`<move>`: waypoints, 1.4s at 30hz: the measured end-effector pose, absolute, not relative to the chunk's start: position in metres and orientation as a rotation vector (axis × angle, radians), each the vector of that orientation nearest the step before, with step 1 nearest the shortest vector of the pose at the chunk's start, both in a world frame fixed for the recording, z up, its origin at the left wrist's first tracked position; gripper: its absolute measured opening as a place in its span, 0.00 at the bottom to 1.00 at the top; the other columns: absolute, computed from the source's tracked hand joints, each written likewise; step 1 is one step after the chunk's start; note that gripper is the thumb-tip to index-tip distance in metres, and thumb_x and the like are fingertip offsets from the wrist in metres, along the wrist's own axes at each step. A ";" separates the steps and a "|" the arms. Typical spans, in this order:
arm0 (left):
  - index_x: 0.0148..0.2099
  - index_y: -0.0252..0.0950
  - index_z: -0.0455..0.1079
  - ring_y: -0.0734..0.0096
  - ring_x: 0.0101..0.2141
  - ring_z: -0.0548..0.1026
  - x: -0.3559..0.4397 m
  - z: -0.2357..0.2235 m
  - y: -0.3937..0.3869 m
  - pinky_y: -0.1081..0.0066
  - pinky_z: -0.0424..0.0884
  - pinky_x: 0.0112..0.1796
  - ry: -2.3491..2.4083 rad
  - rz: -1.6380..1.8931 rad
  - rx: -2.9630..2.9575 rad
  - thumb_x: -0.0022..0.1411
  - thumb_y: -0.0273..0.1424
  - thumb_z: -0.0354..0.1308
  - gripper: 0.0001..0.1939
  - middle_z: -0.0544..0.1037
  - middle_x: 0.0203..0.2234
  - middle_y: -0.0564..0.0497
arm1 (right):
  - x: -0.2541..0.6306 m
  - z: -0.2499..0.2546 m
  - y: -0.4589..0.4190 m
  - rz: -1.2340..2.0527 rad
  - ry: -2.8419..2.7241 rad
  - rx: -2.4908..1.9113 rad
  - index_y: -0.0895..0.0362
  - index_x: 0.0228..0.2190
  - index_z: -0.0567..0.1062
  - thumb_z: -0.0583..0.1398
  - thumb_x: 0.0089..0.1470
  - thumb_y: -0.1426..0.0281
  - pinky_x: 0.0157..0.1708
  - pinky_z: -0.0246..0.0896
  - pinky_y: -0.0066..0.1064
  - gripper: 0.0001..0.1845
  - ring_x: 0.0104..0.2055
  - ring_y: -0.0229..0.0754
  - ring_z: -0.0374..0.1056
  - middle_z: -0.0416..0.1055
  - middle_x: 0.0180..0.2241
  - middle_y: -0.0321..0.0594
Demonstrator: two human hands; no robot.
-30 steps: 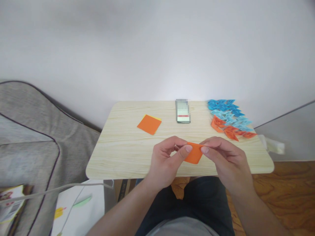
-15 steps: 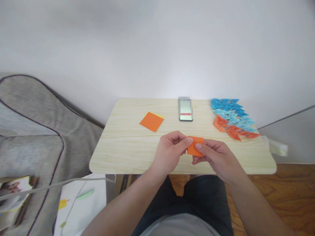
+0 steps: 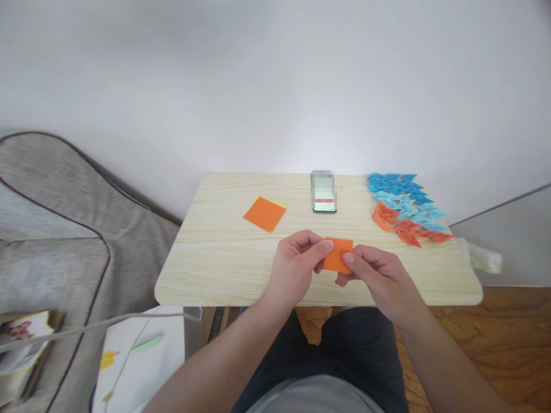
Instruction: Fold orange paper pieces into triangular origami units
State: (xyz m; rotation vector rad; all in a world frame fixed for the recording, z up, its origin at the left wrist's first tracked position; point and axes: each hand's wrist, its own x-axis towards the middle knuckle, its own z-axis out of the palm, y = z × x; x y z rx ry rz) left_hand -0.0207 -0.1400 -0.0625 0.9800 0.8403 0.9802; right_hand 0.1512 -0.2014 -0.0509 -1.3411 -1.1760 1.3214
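Both hands hold a small folded square of orange paper (image 3: 337,256) above the near part of the table. My left hand (image 3: 297,267) pinches its upper left corner, thumb on top. Gripping the right edge is my right hand (image 3: 379,275), its thumb pressed on the face and its fingers behind. The paper hides some of the fingertips. Farther back on the left lies a stack of orange paper squares (image 3: 264,214), with a yellow edge peeking out from beneath.
A phone (image 3: 324,192) with a lit screen lies near the wall. Rows of folded paper pieces (image 3: 407,207), dark blue, light blue and orange, line the right side of the wooden table (image 3: 215,246). A grey sofa (image 3: 64,206) stands left; a white cable (image 3: 129,316) crosses below.
The folded orange paper has shifted slightly left between my hands. My right thumb now sits nearer its right edge, and more of the paper's face shows.
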 end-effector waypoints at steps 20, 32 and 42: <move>0.35 0.32 0.75 0.78 0.25 0.66 -0.019 -0.063 -0.147 0.74 0.63 0.28 0.802 0.902 1.089 0.64 0.40 0.66 0.14 0.72 0.23 0.55 | 0.151 -0.044 -0.199 1.114 -1.261 -1.438 0.55 0.29 0.80 0.62 0.66 0.59 0.35 0.64 0.29 0.17 0.32 0.38 0.69 0.75 0.27 0.34; 0.35 0.34 0.76 0.75 0.27 0.67 -0.021 -0.082 -0.140 0.73 0.64 0.30 0.904 0.994 1.221 0.65 0.40 0.63 0.14 0.74 0.25 0.54 | 0.151 -0.067 -0.203 1.116 -1.439 -1.477 0.54 0.29 0.80 0.59 0.67 0.56 0.36 0.65 0.31 0.20 0.33 0.41 0.71 0.77 0.28 0.37; 0.35 0.34 0.76 0.73 0.31 0.69 -0.025 -0.104 -0.146 0.72 0.66 0.36 0.856 0.953 1.396 0.64 0.37 0.63 0.11 0.75 0.27 0.53 | 0.151 -0.097 -0.198 0.998 -1.335 -1.418 0.55 0.31 0.80 0.62 0.62 0.59 0.39 0.67 0.34 0.14 0.34 0.43 0.73 0.78 0.29 0.38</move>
